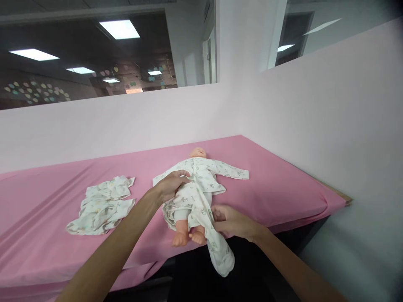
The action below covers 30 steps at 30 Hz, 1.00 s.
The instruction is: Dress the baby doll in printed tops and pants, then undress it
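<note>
A baby doll (198, 153) lies on its back on the pink table (270, 184), head away from me, bare feet (189, 238) near the front edge. It wears a white printed romper (201, 184), partly undone, with one empty leg hanging over the table's edge. My left hand (171, 184) rests on the doll's chest, fingers curled on the fabric. My right hand (229, 222) pinches the loose romper leg beside the doll's feet.
A second crumpled white printed garment (103, 205) lies on the table to the left. Pale pink walls (330, 117) close off the back and right side. The table's right corner (346, 200) is near the wall.
</note>
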Motion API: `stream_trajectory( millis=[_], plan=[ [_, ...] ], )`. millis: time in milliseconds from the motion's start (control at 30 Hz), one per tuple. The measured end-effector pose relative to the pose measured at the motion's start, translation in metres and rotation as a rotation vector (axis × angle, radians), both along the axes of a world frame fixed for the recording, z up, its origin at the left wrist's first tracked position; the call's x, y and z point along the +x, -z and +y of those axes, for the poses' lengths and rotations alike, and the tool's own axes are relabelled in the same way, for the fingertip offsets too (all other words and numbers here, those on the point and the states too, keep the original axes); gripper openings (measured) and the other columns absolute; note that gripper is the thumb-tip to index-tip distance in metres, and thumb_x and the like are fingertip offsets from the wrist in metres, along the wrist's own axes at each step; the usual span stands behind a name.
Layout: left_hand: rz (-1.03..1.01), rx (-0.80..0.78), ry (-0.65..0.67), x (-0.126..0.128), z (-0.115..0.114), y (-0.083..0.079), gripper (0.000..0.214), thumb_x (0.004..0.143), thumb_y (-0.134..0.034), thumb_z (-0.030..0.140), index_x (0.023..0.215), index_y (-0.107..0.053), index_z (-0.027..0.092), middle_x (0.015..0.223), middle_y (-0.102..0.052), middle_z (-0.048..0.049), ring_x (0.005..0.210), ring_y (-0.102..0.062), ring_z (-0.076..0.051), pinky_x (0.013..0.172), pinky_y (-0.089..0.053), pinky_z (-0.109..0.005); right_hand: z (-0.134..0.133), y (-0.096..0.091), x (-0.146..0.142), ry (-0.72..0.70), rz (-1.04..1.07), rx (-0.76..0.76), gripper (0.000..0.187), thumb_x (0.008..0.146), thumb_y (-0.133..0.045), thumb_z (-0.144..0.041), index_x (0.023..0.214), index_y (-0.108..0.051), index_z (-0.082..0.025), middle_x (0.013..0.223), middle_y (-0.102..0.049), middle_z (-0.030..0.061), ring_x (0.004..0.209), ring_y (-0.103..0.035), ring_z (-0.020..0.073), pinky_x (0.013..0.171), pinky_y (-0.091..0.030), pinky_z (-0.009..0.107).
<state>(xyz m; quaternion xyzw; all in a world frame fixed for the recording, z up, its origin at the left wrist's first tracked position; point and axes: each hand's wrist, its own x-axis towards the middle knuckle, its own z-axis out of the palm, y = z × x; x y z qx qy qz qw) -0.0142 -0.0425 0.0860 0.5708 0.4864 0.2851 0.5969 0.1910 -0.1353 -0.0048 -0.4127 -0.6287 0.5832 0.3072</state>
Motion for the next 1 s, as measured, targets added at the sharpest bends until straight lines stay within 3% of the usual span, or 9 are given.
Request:
stream_trajectory(
  millis=[133, 267, 433, 567, 700, 767, 833, 900, 1000],
  plan=[
    [-0.107, -0.059, -0.060, -0.004, -0.001, 0.001, 0.030, 0.070, -0.067, 0.010, 0.098, -0.055, 0.015, 0.059, -0.054, 0.0038, 0.045, -0.047, -0.007, 0.041, -0.036, -0.016, -0.010, 0.001, 0.017, 0.008, -0.056, -0.047, 0.008, 0.081, -0.059, -0.025, 0.085, -0.057, -0.019, 0.073, -0.057, -0.0026, 0.065, -0.053, 0.0100, 0.059, -0.043, 0.022],
    [-0.200, -0.087, -0.084, -0.007, -0.002, 0.001, 0.036, 0.070, -0.067, 0.005, 0.104, -0.059, 0.012, 0.071, -0.064, -0.0030, 0.056, -0.058, -0.010, 0.049, -0.046, -0.018, -0.024, -0.003, 0.014, 0.036, -0.209, 0.112, 0.028, 0.079, -0.066, -0.040, 0.097, -0.057, -0.021, 0.091, -0.063, 0.0008, 0.081, -0.057, 0.0153, 0.067, -0.045, 0.027],
    [-0.218, -0.112, -0.095, -0.013, -0.004, 0.000, 0.037, 0.072, -0.063, 0.002, 0.108, -0.062, 0.008, 0.072, -0.065, -0.0051, 0.056, -0.058, -0.010, 0.049, -0.047, -0.018, -0.032, 0.007, -0.002, 0.296, -0.634, 0.421, 0.011, 0.082, -0.053, -0.025, 0.073, -0.051, -0.019, 0.074, -0.061, 0.0014, 0.068, -0.054, 0.0162, 0.060, -0.035, 0.029],
    [-0.202, -0.127, -0.116, -0.020, -0.004, 0.000, 0.040, 0.075, -0.061, 0.001, 0.114, -0.061, 0.009, 0.079, -0.067, -0.0075, 0.062, -0.062, -0.011, 0.053, -0.050, -0.019, -0.006, -0.015, 0.024, 0.436, -0.655, 0.550, 0.016, 0.087, -0.041, -0.020, 0.082, -0.057, -0.020, 0.072, -0.062, 0.0013, 0.063, -0.054, 0.0158, 0.056, -0.035, 0.028],
    [-0.184, -0.129, -0.136, -0.023, -0.004, 0.003, 0.041, 0.075, -0.062, 0.002, 0.116, -0.060, 0.009, 0.082, -0.067, -0.0078, 0.059, -0.060, -0.010, 0.050, -0.048, -0.017, 0.013, -0.035, 0.048, 0.767, -0.727, 1.101, 0.023, 0.090, -0.038, -0.016, 0.085, -0.061, -0.018, 0.074, -0.060, 0.0053, 0.071, -0.054, 0.0188, 0.067, -0.040, 0.032],
    [-0.207, -0.125, -0.137, -0.022, -0.004, 0.005, 0.040, 0.075, -0.062, 0.002, 0.115, -0.061, 0.009, 0.086, -0.068, -0.0091, 0.063, -0.061, -0.010, 0.052, -0.050, -0.018, 0.007, -0.028, 0.046, 0.692, -0.748, 1.350, 0.024, 0.090, -0.040, -0.011, 0.085, -0.061, -0.019, 0.072, -0.059, 0.0048, 0.073, -0.052, 0.0189, 0.072, -0.040, 0.034],
    [-0.231, -0.121, -0.133, -0.022, -0.003, 0.008, 0.040, 0.075, -0.062, 0.003, 0.114, -0.061, 0.009, 0.085, -0.068, -0.0092, 0.065, -0.062, -0.011, 0.054, -0.051, -0.019, -0.008, -0.014, 0.038, 0.438, -0.756, 1.414, 0.026, 0.090, -0.039, -0.006, 0.085, -0.061, -0.020, 0.073, -0.060, 0.0032, 0.072, -0.052, 0.0175, 0.072, -0.040, 0.033],
    [-0.244, -0.119, -0.124, -0.022, -0.002, 0.011, 0.041, 0.074, -0.062, 0.004, 0.114, -0.061, 0.008, 0.079, -0.066, -0.0078, 0.063, -0.061, -0.012, 0.053, -0.050, -0.019, -0.027, 0.001, 0.032, 0.205, -0.753, 1.264, 0.027, 0.090, -0.038, -0.005, 0.089, -0.060, -0.021, 0.078, -0.062, 0.0019, 0.073, -0.053, 0.0164, 0.070, -0.041, 0.032],
    [-0.254, -0.126, -0.100, -0.022, 0.000, 0.013, 0.039, 0.073, -0.062, 0.005, 0.112, -0.062, 0.008, 0.076, -0.065, -0.0067, 0.061, -0.059, -0.012, 0.051, -0.048, -0.019, -0.045, 0.007, 0.032, 0.039, -0.722, 0.898, 0.016, 0.092, -0.044, -0.017, 0.092, -0.058, -0.024, 0.083, -0.063, -0.0001, 0.077, -0.056, 0.0161, 0.071, -0.044, 0.031]
  ],
)
